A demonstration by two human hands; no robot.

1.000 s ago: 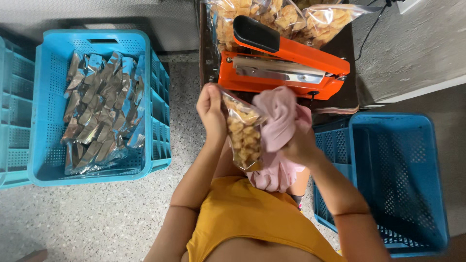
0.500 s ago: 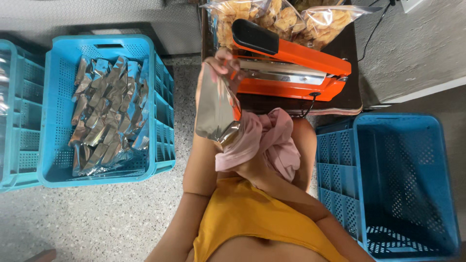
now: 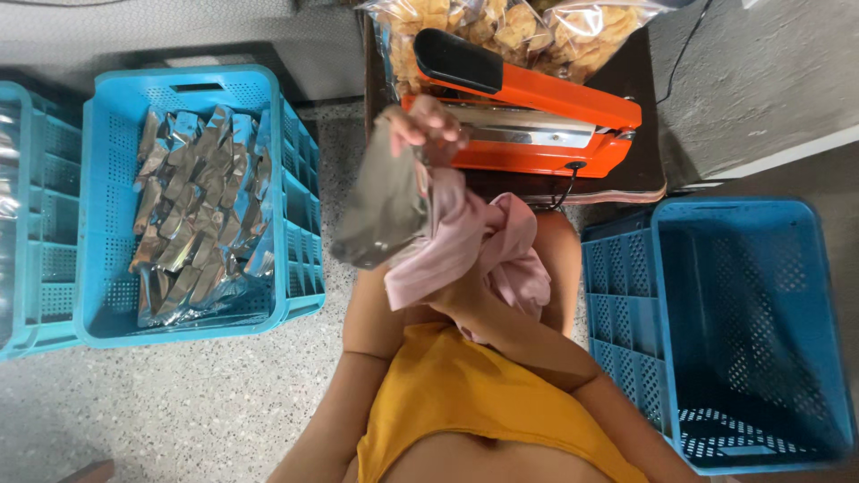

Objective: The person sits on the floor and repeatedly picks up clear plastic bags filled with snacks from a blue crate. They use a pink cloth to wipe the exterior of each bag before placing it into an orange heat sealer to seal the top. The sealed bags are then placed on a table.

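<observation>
My left hand [image 3: 420, 125] pinches the top edge of a silver foil pouch [image 3: 380, 210], which hangs blurred in front of my left forearm. A pink cloth [image 3: 488, 246] is pressed against the pouch's right side. My right hand [image 3: 458, 302] grips this cloth from below and is mostly covered by it. Both hands are just in front of an orange heat sealer [image 3: 537, 116] with a black handle, whose jaw stands raised.
The sealer sits on a dark table [image 3: 640, 170], with clear bags of fried snacks [image 3: 510, 27] behind it. A blue crate [image 3: 98, 224] on my left holds several silver pouches. Another blue crate [image 3: 752, 331] on my right is bare inside. The floor is speckled.
The pouch has gone up and to the left and turned from its clear, snack-showing side to its silver side. The cloth followed against it.
</observation>
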